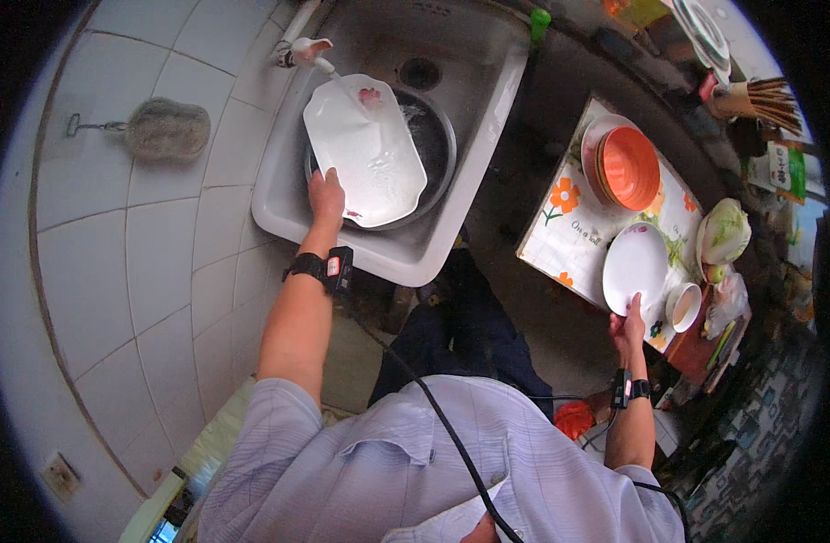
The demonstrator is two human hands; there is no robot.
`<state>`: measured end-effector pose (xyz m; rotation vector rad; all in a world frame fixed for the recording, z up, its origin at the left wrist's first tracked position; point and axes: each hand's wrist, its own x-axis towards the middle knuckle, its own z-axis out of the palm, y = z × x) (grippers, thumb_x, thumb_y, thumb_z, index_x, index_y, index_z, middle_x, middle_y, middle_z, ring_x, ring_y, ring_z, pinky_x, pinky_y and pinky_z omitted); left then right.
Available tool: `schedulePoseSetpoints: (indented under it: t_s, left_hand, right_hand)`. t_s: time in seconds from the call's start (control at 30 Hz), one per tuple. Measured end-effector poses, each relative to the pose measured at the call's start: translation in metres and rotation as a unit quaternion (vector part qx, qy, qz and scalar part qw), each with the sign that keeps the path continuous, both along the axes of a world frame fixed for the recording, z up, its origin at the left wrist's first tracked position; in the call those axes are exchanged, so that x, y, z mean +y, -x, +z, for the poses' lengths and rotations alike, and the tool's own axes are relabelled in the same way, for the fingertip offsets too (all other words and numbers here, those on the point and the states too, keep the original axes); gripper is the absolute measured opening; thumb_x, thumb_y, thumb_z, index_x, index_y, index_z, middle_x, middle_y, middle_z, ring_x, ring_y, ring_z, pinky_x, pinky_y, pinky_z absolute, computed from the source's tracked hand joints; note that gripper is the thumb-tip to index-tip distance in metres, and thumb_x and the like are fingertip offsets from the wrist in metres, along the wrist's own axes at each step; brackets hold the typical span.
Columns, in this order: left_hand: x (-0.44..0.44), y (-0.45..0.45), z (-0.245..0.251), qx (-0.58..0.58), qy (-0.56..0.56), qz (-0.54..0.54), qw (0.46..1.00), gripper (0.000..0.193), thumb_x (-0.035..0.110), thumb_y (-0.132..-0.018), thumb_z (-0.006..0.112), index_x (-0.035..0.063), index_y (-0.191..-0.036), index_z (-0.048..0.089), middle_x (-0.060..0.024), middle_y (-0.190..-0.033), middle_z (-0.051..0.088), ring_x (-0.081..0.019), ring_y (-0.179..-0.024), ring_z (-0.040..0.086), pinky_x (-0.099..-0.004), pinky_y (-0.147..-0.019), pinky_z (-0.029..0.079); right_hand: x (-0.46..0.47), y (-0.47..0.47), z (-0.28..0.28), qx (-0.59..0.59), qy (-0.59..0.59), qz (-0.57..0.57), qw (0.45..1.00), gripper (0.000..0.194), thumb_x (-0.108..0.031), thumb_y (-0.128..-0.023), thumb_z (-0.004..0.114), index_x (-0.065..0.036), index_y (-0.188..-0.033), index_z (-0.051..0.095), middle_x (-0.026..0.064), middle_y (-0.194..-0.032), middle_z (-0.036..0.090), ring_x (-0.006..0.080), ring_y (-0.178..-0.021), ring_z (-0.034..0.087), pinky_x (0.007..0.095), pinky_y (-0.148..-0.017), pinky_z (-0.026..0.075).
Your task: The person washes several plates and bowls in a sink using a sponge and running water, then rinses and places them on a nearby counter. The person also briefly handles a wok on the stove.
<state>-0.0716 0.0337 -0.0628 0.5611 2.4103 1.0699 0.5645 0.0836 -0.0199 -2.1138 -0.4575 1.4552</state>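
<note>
My left hand (327, 197) grips the near left edge of a white rectangular serving platter (360, 156) with a wavy rim and a red flower print. The platter is held over a round metal basin (449, 146) in the sink (415, 265), and water from the faucet (311, 51) runs onto it. Off to the right, my right hand (628, 326) holds the near rim of a white oval plate (636, 261) at the small table (564, 237). Whether that plate rests on the tabletop I cannot tell. Beside it is a small white bowl (683, 307).
Stacked orange bowls (630, 168) sit on a plate at the table's far side. A cabbage (724, 232), a plastic bag (725, 305) and a chopstick holder (730, 100) line the right. A scrubbing sponge (169, 130) hangs on the tiled wall. A black cable (421, 387) crosses my torso.
</note>
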Motion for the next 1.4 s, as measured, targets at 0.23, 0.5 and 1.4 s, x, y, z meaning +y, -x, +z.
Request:
schedulePoseSetpoints:
  t_s: [0.23,0.5,1.4]
  left_hand:
    - [-0.004,0.001,0.027,-0.078,0.016,-0.028,0.996,0.036,0.025,-0.094,0.05,-0.0089,-0.105,0.057,-0.0223,-0.097,0.064,-0.0307,-0.088,0.061,-0.0403,-0.08,0.045]
    - [-0.019,-0.014,0.021,-0.13,-0.028,-0.011,0.991,0.041,0.033,-0.096,0.05,-0.0078,-0.101,0.057,-0.0209,-0.088,0.063,-0.026,-0.078,0.057,-0.0383,-0.076,0.045]
    - [0.002,-0.01,0.007,-0.183,-0.202,0.116,0.955,0.044,0.038,-0.097,0.05,-0.0042,-0.09,0.057,-0.0021,-0.069,0.046,-0.0117,-0.068,0.037,-0.0293,-0.064,0.038]
  right_hand:
    - [0.007,0.073,0.098,0.003,0.124,0.297,0.947,0.041,-0.042,-0.096,0.047,-0.009,-0.071,0.051,0.0074,-0.057,0.059,0.0126,-0.04,0.05,0.0255,-0.034,0.033]
    - [0.115,0.407,0.048,0.034,-0.501,0.724,0.473,0.049,-0.006,-0.083,0.058,-0.005,-0.131,0.048,0.0181,-0.14,0.041,0.0366,-0.125,0.044,0.0405,-0.105,0.038]
    - [0.104,0.551,-0.014,-0.031,-0.558,0.804,0.204,0.068,-0.033,-0.079,0.062,0.0,-0.135,0.043,0.0183,-0.142,0.04,0.0319,-0.133,0.035,0.0424,-0.112,0.027]
